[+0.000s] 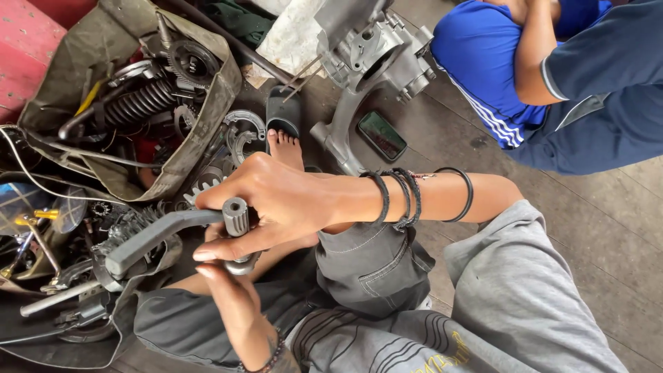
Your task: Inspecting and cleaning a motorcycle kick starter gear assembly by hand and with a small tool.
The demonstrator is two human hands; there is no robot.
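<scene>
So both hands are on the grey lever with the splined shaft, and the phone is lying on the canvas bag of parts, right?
Not quite. Both hands, right hand and left hand, do grip the grey lever, but the head view shows the phone on the floor, not on the canvas bag.

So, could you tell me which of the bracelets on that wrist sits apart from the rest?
The thin black bangle, farthest up the right hand's forearm; the three thicker black bracelets cluster together nearer the hand.
</scene>
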